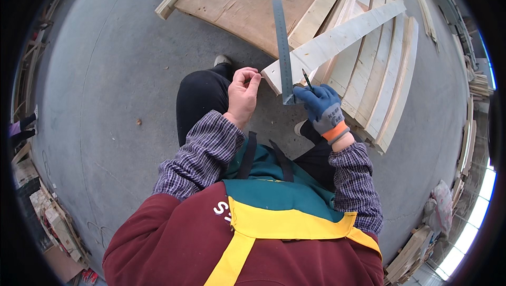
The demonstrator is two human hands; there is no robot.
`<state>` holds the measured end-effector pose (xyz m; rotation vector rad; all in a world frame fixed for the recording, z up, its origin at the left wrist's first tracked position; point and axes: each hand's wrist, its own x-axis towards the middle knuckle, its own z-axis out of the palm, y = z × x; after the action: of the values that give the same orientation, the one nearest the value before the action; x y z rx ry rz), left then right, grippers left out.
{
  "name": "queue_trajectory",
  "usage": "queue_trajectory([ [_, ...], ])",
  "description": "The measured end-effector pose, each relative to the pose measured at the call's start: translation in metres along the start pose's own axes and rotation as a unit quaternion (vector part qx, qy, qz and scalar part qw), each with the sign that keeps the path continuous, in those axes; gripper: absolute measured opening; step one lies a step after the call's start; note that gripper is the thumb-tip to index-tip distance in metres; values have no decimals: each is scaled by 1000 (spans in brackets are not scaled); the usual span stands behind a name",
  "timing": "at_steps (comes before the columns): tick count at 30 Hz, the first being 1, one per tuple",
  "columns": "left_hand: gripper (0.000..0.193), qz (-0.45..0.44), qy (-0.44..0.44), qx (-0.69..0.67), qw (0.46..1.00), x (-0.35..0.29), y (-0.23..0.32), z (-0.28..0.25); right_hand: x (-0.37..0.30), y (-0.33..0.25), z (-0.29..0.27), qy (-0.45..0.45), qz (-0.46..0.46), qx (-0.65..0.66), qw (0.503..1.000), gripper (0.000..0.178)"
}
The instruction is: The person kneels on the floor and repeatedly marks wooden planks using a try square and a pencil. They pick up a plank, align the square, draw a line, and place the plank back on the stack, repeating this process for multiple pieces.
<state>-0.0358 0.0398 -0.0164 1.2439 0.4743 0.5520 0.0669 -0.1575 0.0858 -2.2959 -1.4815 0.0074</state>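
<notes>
My bare left hand (244, 96) is closed, thumb against the curled fingers, beside the near end of a pale wooden board (337, 41). Whatever its fingertips pinch, if anything, is too small to make out. A grey steel square (283, 43) lies across that board end, its long blade pointing away from me. My right hand (322, 108), in a blue and grey glove with an orange cuff, grips the short leg of the square. Between its fingers a dark green pencil (307, 80) sticks up, tip toward the board.
Several curved pale boards (387, 80) fan out under the held board on the right. Beyond them lies a wide brown wooden panel (247, 1). Timber is stacked along the right wall and at lower left (58, 217). At the far left edge, part of another person (23, 128) shows.
</notes>
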Motion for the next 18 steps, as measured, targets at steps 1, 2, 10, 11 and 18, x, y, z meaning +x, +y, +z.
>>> queue_trajectory([
  [1, 6, -3, -17, 16, 1000, -4, 2, -3, -1, 0, 0, 3, -3, -3, 1000, 48],
  [2, 7, -24, -28, 41, 998, -9, 4, -6, -2, -1, 1, 3, -5, -1, 1000, 47],
  [10, 59, -216, -80, -38, 972, 14, 25, 13, 7, 3, 1, -16, -32, -42, 998, 50],
  [11, 52, -233, -109, -50, 965, 18, 28, 14, 8, 6, 2, -16, -32, -46, 998, 50],
  [18, 26, -191, -92, -73, 974, 14, 27, 20, -16, -24, 38, 297, 197, 216, 909, 42],
])
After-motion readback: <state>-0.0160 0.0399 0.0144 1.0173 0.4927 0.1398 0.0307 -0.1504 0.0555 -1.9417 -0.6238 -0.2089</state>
